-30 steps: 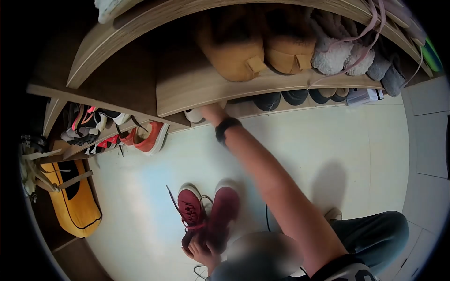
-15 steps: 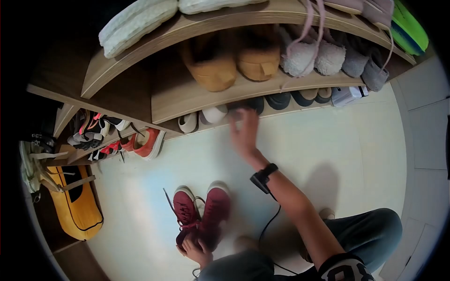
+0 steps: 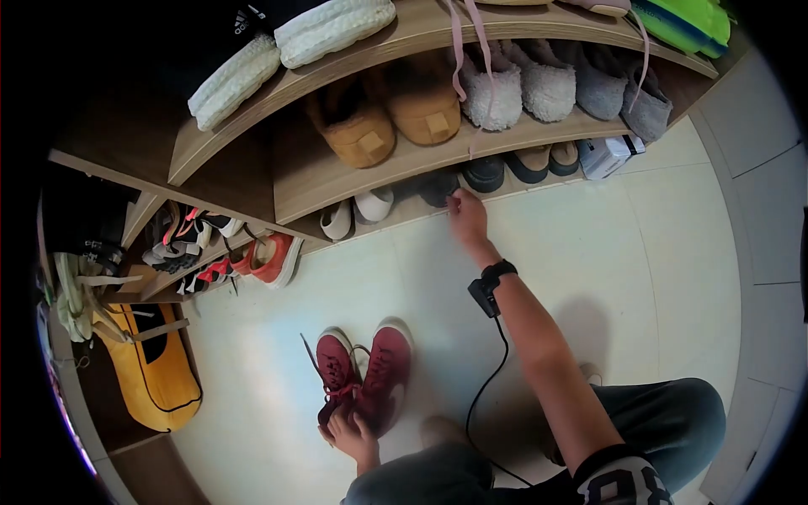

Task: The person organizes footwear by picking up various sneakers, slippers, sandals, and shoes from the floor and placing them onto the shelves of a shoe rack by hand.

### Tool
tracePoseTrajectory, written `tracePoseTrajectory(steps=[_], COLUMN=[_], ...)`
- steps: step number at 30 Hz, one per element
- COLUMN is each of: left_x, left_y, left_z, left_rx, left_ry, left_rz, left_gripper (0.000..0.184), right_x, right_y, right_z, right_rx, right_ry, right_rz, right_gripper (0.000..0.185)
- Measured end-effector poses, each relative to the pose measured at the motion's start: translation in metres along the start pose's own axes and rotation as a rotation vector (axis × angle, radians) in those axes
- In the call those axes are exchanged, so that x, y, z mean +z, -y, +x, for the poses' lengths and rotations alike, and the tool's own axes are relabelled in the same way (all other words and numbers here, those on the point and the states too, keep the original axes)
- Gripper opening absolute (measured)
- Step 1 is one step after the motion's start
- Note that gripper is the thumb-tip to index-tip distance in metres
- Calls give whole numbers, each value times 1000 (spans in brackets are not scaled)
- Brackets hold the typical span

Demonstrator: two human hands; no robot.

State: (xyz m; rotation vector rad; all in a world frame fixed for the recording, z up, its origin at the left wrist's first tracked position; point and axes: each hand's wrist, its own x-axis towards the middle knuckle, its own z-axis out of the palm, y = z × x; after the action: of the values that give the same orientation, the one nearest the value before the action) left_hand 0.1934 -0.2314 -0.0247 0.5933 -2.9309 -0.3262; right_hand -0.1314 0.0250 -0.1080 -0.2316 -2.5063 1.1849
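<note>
A pair of dark red lace-up sneakers stands on the floor before me. My left hand point(image 3: 350, 433) is closed on the heel opening of the left sneaker point(image 3: 334, 364); the right sneaker point(image 3: 389, 362) stands beside it. My right hand point(image 3: 468, 217) reaches to the bottom row under the shoe rack, its fingers curled against the near end of a black shoe point(image 3: 437, 190). That shoe looks smeared by motion. On one side of it is a white shoe point(image 3: 374, 204), on the other a black clog point(image 3: 484, 173).
Tan slippers point(image 3: 427, 113) and fluffy white slippers point(image 3: 492, 99) fill the wooden shelf point(image 3: 337, 189) above my right hand. A white box point(image 3: 608, 156) sits at the row's right end. Orange sneakers point(image 3: 273, 257) and a yellow bag point(image 3: 156, 379) are at left. A black cable point(image 3: 475, 404) hangs from my right wrist.
My right hand was open and blurred in front of the bottom row; its fingers have now curled at the black shoe. My left hand stays on the sneaker. The view has shifted slightly.
</note>
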Motion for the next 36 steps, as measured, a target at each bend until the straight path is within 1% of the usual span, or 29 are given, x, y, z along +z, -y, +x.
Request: tracePoseTrajectory(steps=[1, 2, 4, 5, 7, 8, 10, 11, 13, 14, 16, 18, 19, 20, 21, 22, 24, 25, 27, 28, 31, 32, 34, 35, 36], left_x=[0, 1, 2, 3, 6, 8, 8, 7, 5, 3, 3, 7, 7, 7, 5, 4, 2, 3, 5, 8, 9, 9, 12, 14, 17], left_y=[0, 0, 1, 2, 5, 6, 3, 2, -1, -3, -6, -6, -8, -10, -14, -19, -29, -33, -43, -49, -71, -81, -95, -101, -107], left_z=[0, 0, 0, -1, 0, 0, 4, 6, 9, 9, 11, 17, 19, 22, 25, 28, 35, 38, 46, 50, 63, 69, 76, 80, 83], left_rx=[1, 1, -5, -8, -17, -24, -16, -14, -8, -3, -2, 52, 57, 107, 157, 164, 243, 247, 366, 363, 591, 657, 799, 773, 874], left_ry=[4, 7, 0, -2, 5, 13, 16, 11, 31, 47, 67, 73, 79, 89, 98, 100, 161, 160, 212, 213, 301, 337, 452, 454, 449], left_rz=[-4, -8, -11, -12, 6, 25, 11, 8, 11, 15, 3, 22, 13, 18, 22, 13, -14, -16, -42, -39, -84, -106, -161, -152, -170], left_gripper=[28, 28, 29, 29, 31, 32, 33, 33, 33, 33, 34, 38, 38, 39, 40, 40, 45, 45, 48, 48, 50, 50, 50, 50, 55], right_x=[-8, -14, -26, -31, -35, -36, -48, -56, -97, -110, -137, -166, -180, -192, -205, -216, -237, -246, -262, -270, -279, -279, -281, -279, -278], right_y=[-1, -3, -9, -17, -37, -46, -48, -51, -12, -4, 5, 13, 14, 14, 13, 9, -4, -12, -32, -42, -69, -70, -58, -50, -42], right_z=[0, 0, -3, -7, -23, -33, -51, -59, -61, -59, -54, -43, -39, -34, -28, -24, -18, -17, -19, -21, -30, -34, -41, -44, -47], right_rx=[87, 84, 75, 73, -199, -192, -339, -332, -349, -348, -513, -505, -500, -489, -449, -413, -391, -377, -341, -310, -344, -374, -335, -358, -348], right_ry=[83, 83, 275, 274, 858, 855, 1029, 1032, 1073, 1081, 1363, 1387, 1412, 1411, 1379, 1344, 1299, 1260, 1224, 1193, 1188, 1220, 1199, 1216, 1208], right_rz=[38, 40, 23, 21, -325, -333, -406, -411, -375, -377, -670, -730, -786, -796, -824, -849, -883, -908, -919, -929, -966, -946, -896, -886, -816], right_gripper=[15, 15, 14, 14, 12, 12, 11, 11, 12, 12, 17, 16, 16, 16, 17, 18, 18, 19, 18, 18, 16, 16, 13, 13, 12])
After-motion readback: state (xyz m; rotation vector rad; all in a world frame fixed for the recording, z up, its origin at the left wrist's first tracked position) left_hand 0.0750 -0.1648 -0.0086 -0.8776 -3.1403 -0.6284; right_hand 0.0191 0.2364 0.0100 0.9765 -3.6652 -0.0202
